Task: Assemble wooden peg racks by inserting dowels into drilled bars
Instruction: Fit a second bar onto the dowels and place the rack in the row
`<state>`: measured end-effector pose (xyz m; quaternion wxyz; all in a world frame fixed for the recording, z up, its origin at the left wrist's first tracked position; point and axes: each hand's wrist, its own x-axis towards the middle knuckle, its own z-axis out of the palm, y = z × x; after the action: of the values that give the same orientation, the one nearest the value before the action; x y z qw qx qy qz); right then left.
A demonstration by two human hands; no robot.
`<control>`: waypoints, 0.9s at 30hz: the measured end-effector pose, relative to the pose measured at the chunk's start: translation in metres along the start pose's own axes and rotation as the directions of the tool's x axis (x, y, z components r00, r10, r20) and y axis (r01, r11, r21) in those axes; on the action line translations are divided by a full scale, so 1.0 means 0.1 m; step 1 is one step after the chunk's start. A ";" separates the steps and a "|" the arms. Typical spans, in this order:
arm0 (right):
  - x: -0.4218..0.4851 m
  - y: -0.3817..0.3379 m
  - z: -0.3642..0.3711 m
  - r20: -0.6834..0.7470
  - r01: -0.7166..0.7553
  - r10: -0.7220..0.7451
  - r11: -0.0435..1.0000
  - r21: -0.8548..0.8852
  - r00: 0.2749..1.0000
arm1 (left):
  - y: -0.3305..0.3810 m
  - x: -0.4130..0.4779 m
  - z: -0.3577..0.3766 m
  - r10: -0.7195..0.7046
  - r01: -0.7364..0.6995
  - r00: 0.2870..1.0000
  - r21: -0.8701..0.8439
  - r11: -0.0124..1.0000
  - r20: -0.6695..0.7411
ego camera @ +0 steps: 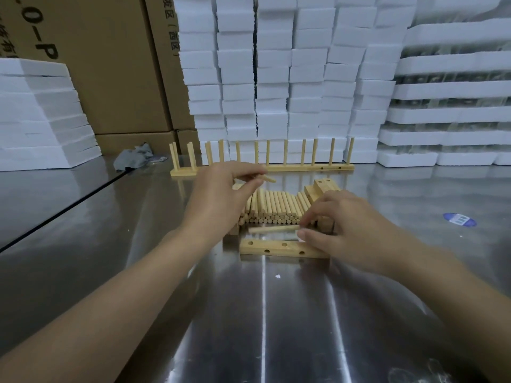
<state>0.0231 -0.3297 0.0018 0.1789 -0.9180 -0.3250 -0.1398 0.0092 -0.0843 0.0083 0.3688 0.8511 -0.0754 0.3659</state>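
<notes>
A short drilled wooden bar (272, 247) lies flat on the steel table, several empty holes facing up. Just behind it, my right hand (341, 230) pinches one end of a dowel (272, 229) held level above the bar. My left hand (221, 200) pinches another dowel (266, 178) above a stacked pile of loose dowels (272, 207). More drilled bars (322, 187) are piled at the right of the dowels. Further back stand assembled peg racks (265, 161) with upright dowels.
The steel table (262, 313) extends toward me. White foam blocks (290, 78) are stacked behind, cardboard boxes (110, 78) at the back left, a grey rag (134, 158) near them. A blue and white label (459, 219) lies at the right.
</notes>
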 end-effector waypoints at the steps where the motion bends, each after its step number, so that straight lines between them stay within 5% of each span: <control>1: 0.00 0.00 0.00 0.000 -0.005 0.005 1.000 0.001 1.000 | -0.03 -0.03 0.01 0.019 -0.019 1.000 0.026 0.999 -0.001; 7: 0.02 0.04 0.02 -0.018 -0.023 0.023 1.000 -0.009 1.000 | -0.08 -0.05 0.00 -0.105 0.115 0.993 -0.219 0.969 0.057; 13: 0.02 0.04 0.03 -0.189 -0.065 0.103 0.978 0.196 0.977 | 0.03 -0.14 -0.08 -0.204 0.309 0.946 -0.505 0.806 0.252; 27: 0.04 0.04 -0.02 -0.402 0.079 0.049 0.952 0.297 0.914 | 0.04 -0.14 -0.06 -0.209 0.325 0.938 -0.493 0.807 0.276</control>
<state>0.0288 -0.3312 0.0037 0.3814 -0.8277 -0.3057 -0.2757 -0.0062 -0.0854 0.0039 0.6275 0.7512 -0.0907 0.1837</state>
